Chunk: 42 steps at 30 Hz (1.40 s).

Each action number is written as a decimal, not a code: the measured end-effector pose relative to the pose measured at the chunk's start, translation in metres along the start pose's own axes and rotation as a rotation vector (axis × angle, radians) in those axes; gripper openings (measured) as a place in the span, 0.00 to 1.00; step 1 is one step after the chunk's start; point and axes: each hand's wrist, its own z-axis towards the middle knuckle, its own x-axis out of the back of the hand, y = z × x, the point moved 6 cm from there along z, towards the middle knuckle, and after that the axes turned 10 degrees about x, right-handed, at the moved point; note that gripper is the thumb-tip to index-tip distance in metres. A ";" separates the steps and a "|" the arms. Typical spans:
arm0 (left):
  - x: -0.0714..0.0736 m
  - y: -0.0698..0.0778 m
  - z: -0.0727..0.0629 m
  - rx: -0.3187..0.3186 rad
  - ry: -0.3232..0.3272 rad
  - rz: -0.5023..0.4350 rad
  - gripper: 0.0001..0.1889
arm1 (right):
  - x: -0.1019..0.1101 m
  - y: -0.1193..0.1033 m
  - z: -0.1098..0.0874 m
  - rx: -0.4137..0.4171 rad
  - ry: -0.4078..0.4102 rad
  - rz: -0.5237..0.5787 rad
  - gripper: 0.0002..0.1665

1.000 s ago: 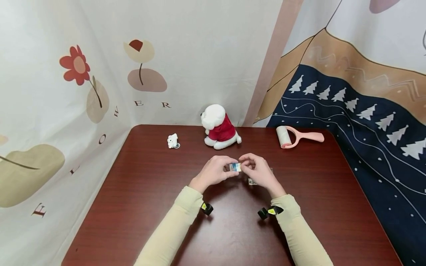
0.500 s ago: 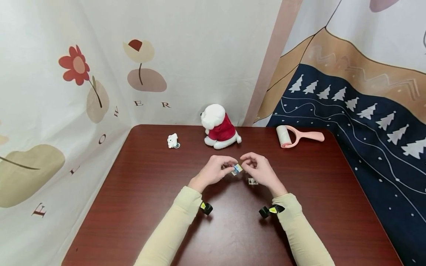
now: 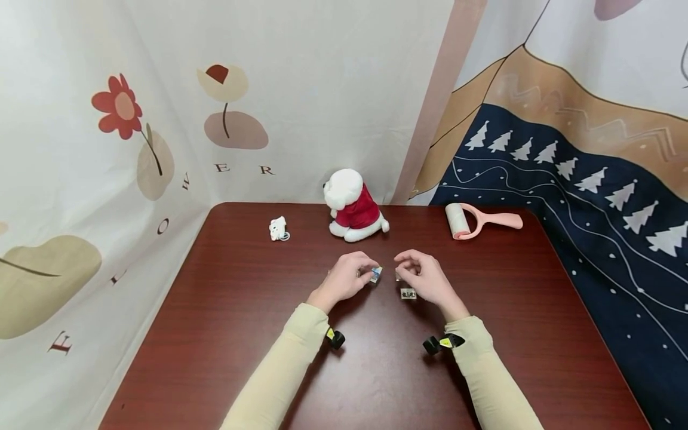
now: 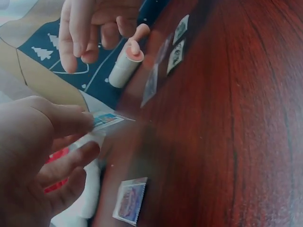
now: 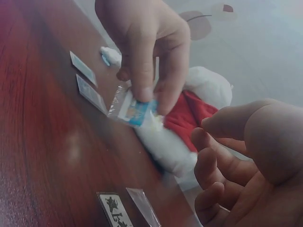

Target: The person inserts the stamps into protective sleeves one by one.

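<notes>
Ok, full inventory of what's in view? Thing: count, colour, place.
Table: 1, red-brown, centre
Backdrop: count unclear; white, tan, navy prints; behind table
Gadget: 1, white, corded, back left
Toy dog: 1, white, red top, back middle
Roller: 1, pink and white, back right
Held stamp: 1, partly blue, in left hand
Left stamps: 2, one purplish, on table
Right stamps: probably 2, black on pale, on table
Clear packet: 1, transparent, beside right stamps
Wrist cameras: 2, black, one per wrist
Sleeves: 2, pale yellow, forearms
Hands: 2, bare, mid-table; right hand holds nothing visible
</notes>
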 end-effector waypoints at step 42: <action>-0.019 -0.026 0.008 0.112 -0.129 0.360 0.19 | -0.001 0.007 -0.002 -0.018 -0.002 -0.008 0.09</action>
